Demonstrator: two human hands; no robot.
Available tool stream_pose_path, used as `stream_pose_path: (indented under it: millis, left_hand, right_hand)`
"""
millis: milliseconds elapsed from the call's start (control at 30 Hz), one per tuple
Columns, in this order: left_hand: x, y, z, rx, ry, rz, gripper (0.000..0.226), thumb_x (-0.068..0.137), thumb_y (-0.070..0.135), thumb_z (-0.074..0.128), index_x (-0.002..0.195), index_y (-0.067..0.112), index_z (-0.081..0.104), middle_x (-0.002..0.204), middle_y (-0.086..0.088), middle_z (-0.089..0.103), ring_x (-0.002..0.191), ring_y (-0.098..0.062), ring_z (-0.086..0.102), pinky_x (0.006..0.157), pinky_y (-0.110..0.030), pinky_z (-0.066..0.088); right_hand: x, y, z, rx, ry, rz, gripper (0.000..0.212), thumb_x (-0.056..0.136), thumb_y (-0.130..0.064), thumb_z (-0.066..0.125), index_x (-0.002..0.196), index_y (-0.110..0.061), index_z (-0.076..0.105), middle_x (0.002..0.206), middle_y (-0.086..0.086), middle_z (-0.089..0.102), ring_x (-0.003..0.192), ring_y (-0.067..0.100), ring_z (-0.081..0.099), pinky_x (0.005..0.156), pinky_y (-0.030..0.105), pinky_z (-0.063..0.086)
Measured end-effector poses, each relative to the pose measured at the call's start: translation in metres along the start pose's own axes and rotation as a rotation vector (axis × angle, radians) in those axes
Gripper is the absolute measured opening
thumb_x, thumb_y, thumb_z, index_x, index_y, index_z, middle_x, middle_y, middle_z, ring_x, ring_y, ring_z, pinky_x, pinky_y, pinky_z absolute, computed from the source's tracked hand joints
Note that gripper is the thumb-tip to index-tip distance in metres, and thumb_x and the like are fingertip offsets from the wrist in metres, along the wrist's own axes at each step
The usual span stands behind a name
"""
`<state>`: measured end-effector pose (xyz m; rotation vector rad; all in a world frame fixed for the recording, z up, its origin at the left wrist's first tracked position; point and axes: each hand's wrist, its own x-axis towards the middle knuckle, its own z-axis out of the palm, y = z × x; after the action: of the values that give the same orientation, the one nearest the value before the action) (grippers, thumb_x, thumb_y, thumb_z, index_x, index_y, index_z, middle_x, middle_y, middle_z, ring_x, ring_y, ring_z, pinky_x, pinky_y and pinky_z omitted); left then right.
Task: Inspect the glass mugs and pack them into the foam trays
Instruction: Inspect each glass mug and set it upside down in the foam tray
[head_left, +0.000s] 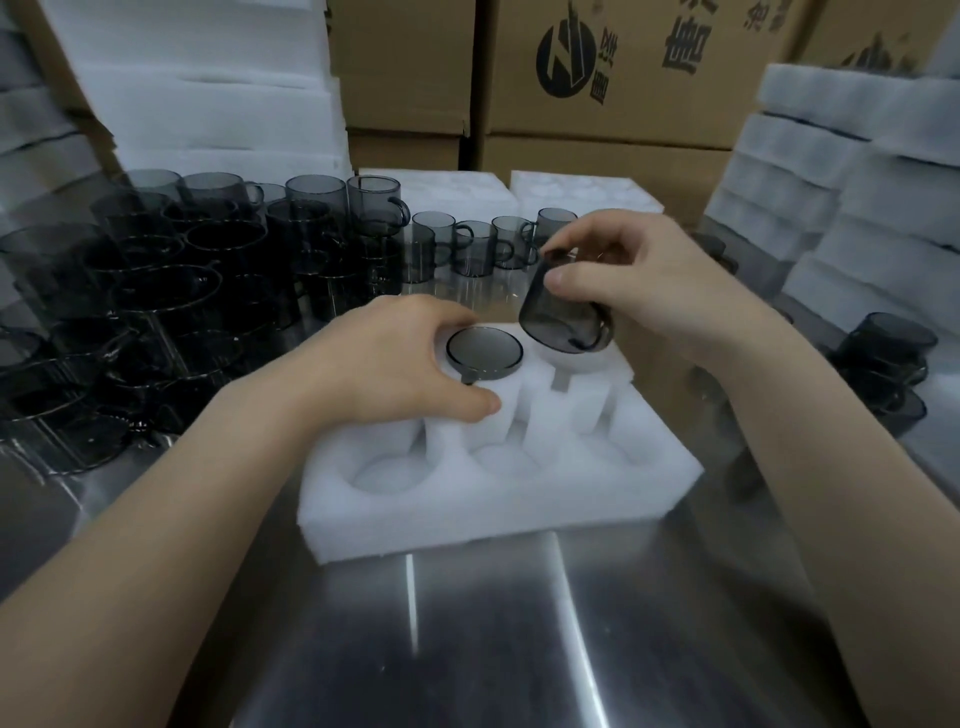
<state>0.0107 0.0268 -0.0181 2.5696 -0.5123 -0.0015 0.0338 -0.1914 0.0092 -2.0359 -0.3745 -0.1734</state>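
**White foam, second mug going in**

Steel table (467, 623) fills the near ground. On it lies the tray (467, 525), its three near pockets empty.

In the far row, the seated mug (484, 349) sits down in its pocket, one round end up, its handle in the slot toward the near side. The left hand (384, 364) lies on the foam beside it, forefinger curled round the mug's far edge and thumb pressed on the foam on its near side. Whether there is another pocket under that hand cannot be told.

Just right of it, the right hand (649, 291) pinches the tilted mug (561, 317) by its upper end, thumb on the wall and fingers over the top. The lower end hangs at the mouth of the next pocket, not yet in.

The step in hand looks like packing rather than inspecting. The next move probably calls for bringing the mug upright, turning its handle to the slot and pressing it down level, with the left hand steadying the tray.

Farther off, a crowd of dark mugs (156, 291) stands at the left, a short row (467, 249) beyond the tray and a few more (883, 353) at the right. Foam stacks (831, 182) and cartons (623, 78) close the back.
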Motion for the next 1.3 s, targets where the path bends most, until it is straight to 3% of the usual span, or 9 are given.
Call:
stream_pose_path:
  millis: [167, 467, 700, 833, 900, 967, 1033, 1300]
  left_hand:
    - [0.002, -0.002, 0.000, 0.018, 0.001, -0.001, 0.082, 0.043, 0.073, 0.053, 0.114, 0.034, 0.062, 0.106, 0.016, 0.063, 0.096, -0.010, 0.058, 0.088, -0.040, 0.051]
    - [0.002, -0.003, 0.000, 0.039, -0.013, 0.004, 0.080, 0.044, 0.077, 0.051, 0.112, 0.036, 0.060, 0.103, 0.019, 0.060, 0.096, -0.006, 0.057, 0.089, -0.040, 0.049]
    - [0.002, -0.004, 0.001, 0.073, -0.015, 0.012, 0.082, 0.046, 0.079, 0.048, 0.112, 0.032, 0.060, 0.104, 0.015, 0.061, 0.097, -0.011, 0.058, 0.089, -0.043, 0.049]
    - [0.002, -0.003, 0.001, 0.092, -0.017, 0.017, 0.088, 0.045, 0.080, 0.045, 0.116, 0.030, 0.060, 0.106, 0.014, 0.060, 0.096, -0.011, 0.057, 0.088, -0.042, 0.048]
    - [0.002, -0.003, 0.001, 0.100, -0.020, 0.017, 0.089, 0.045, 0.081, 0.044, 0.117, 0.030, 0.060, 0.107, 0.014, 0.060, 0.096, -0.012, 0.057, 0.088, -0.042, 0.048]
    - [0.003, -0.003, 0.001, 0.104, -0.020, 0.016, 0.090, 0.045, 0.081, 0.044, 0.117, 0.029, 0.059, 0.107, 0.013, 0.060, 0.097, -0.013, 0.057, 0.088, -0.042, 0.048]
    - [0.003, -0.003, 0.001, 0.107, -0.021, 0.016, 0.090, 0.045, 0.081, 0.044, 0.117, 0.029, 0.059, 0.107, 0.013, 0.059, 0.098, -0.013, 0.057, 0.089, -0.042, 0.048]
    - [0.003, -0.003, 0.002, 0.100, -0.020, 0.021, 0.088, 0.045, 0.079, 0.044, 0.116, 0.030, 0.059, 0.106, 0.013, 0.060, 0.097, -0.011, 0.057, 0.088, -0.042, 0.048]
  right_hand:
    - [0.002, 0.005, 0.011, -0.256, 0.057, 0.003, 0.024, 0.076, -0.030, 0.077, 0.094, -0.022, 0.064, 0.093, -0.002, 0.049, 0.076, 0.007, 0.047, 0.072, 0.023, 0.040]
    - [0.001, -0.001, 0.008, -0.566, 0.095, 0.003, 0.030, 0.067, -0.040, 0.069, 0.085, -0.019, 0.058, 0.084, -0.010, 0.043, 0.069, 0.005, 0.045, 0.056, 0.025, 0.032]
    - [-0.002, -0.003, 0.013, -0.649, -0.032, 0.000, 0.035, 0.068, -0.046, 0.063, 0.090, -0.022, 0.051, 0.094, -0.008, 0.043, 0.077, 0.012, 0.048, 0.064, 0.029, 0.041]
    - [-0.004, 0.000, 0.017, -0.613, -0.137, 0.030, 0.030, 0.082, -0.040, 0.058, 0.092, -0.019, 0.040, 0.090, -0.002, 0.044, 0.071, 0.011, 0.040, 0.057, 0.029, 0.028]
    - [-0.004, 0.000, 0.019, -0.616, -0.184, 0.022, 0.027, 0.087, -0.038, 0.055, 0.097, -0.018, 0.040, 0.093, 0.001, 0.045, 0.077, 0.015, 0.042, 0.062, 0.030, 0.032]
    - [-0.004, 0.001, 0.019, -0.646, -0.245, 0.042, 0.026, 0.091, -0.039, 0.049, 0.108, -0.021, 0.042, 0.108, 0.003, 0.047, 0.097, 0.022, 0.047, 0.079, 0.037, 0.042]
    - [-0.004, 0.000, 0.019, -0.692, -0.291, 0.077, 0.028, 0.094, -0.040, 0.043, 0.118, -0.026, 0.045, 0.117, 0.002, 0.044, 0.110, 0.024, 0.044, 0.094, 0.040, 0.040]
    - [0.000, 0.004, 0.025, -0.776, -0.415, 0.216, 0.029, 0.099, -0.042, 0.031, 0.122, -0.029, 0.043, 0.116, 0.004, 0.041, 0.116, 0.030, 0.043, 0.093, 0.040, 0.036]
